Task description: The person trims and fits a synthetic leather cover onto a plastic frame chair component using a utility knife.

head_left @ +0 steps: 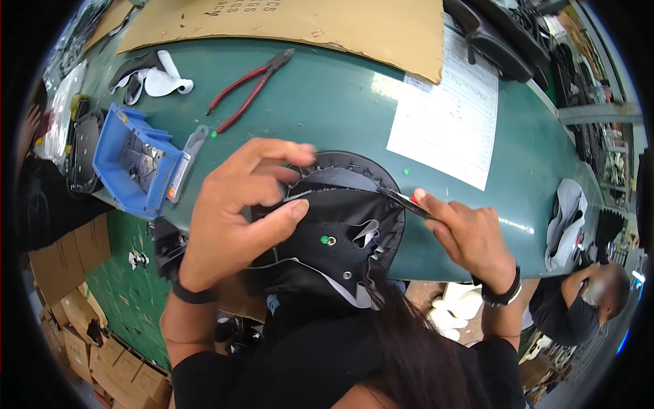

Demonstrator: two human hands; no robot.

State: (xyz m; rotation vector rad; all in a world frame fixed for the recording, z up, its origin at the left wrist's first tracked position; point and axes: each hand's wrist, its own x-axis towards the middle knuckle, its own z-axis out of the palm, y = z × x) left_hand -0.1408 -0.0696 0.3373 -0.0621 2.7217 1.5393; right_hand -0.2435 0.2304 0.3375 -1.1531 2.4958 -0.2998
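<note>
A black padded piece with a rounded rim [368, 165] lies at the table's near edge, its black fabric cover [310, 221] partly folded back. Staples or small fasteners seem to line the rim. Two metal eyelets and a green dot show on the fabric. My left hand [248, 198] hovers over the piece's left side, fingers apart and slightly blurred, the thumb by the cover's edge. My right hand [470, 235] closes round a slim dark tool [409, 203] with a bit of red on it. The tool's tip meets the rim's right side; its exact kind is unclear.
Red-handled pliers [253, 88] lie beyond my left hand. A blue bin [109, 163] of small metal parts stands at the left. Cardboard [286, 27] and a printed sheet [449, 116] cover the far side. Grey-white fabric [567, 225] lies right; a person [579, 300] sits beyond.
</note>
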